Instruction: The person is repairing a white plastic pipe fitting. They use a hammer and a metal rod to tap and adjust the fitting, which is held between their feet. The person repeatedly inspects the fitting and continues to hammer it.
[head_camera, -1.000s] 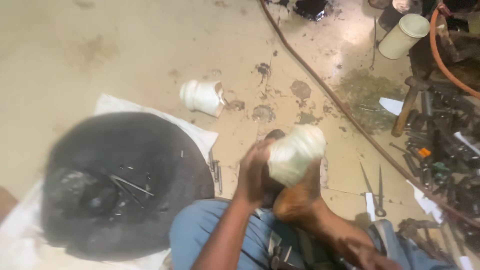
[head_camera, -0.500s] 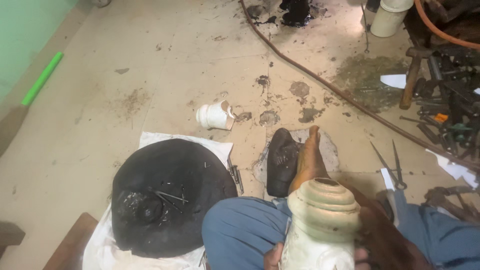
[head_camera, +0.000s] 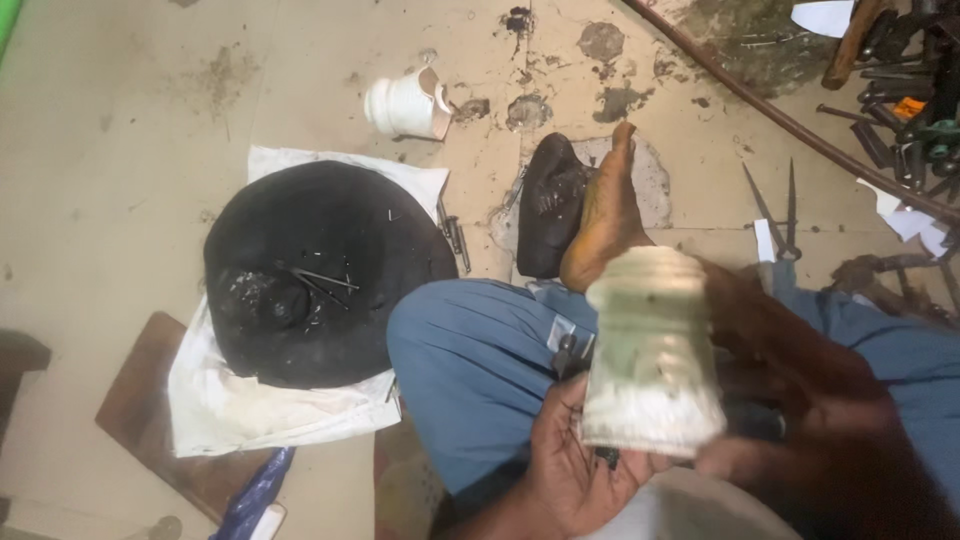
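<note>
While we sit on the floor (head_camera: 120, 150), our right hand (head_camera: 800, 400) grips a ribbed white jar (head_camera: 650, 365), left hand (head_camera: 575, 460) cupped open beneath, black round pad (head_camera: 320, 270) nearby, scissors (head_camera: 775, 215) beyond.

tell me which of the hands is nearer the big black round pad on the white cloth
Left. The left hand is just right of the black round pad; the right hand lies farther right, past the ribbed white jar.
</note>
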